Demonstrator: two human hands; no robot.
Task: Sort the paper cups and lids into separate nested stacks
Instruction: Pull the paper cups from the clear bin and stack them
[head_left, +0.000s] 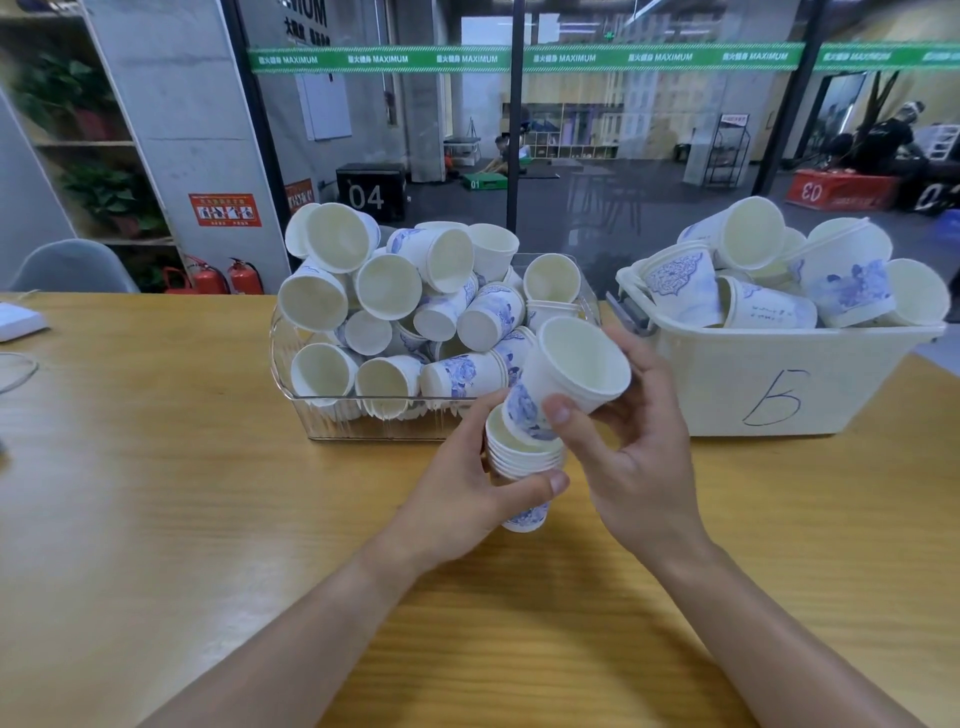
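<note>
A: What are the hands doing?

B: The left hand (457, 488) grips a nested stack of white paper cups with blue floral print (524, 462), thumb curled across its front and fingers wrapped behind. The stack is held above the light wooden counter (156, 467), mouth tilted up and away from the person.

A: And the other one?

B: The right hand (639, 467) holds a single white paper cup with a blue flower pattern (566, 379), thumb pressed on the near wall, fingers curled round the far side. The cup is tilted, its mouth facing up and to the right, its base sitting just inside the mouth of the stack.

A: Where are the loose cups relative to that stack?

B: Directly behind it stands a clear ribbed plastic bin (363, 421), heaped with loose white and blue-printed cups (395, 301) lying at all angles, several piled above the rim. The stack is just in front of the bin's near right corner.

A: Anything to the right?

B: Behind and to the right of the stack is a cream plastic tub marked with a handwritten letter B (779, 384), also holding cups (753, 249), some nested in short runs. The right hand's fingers are near its left wall; I cannot tell whether they touch it.

A: Farther back?

B: Beyond both containers is a glass wall with a green banner strip (519, 58).
</note>
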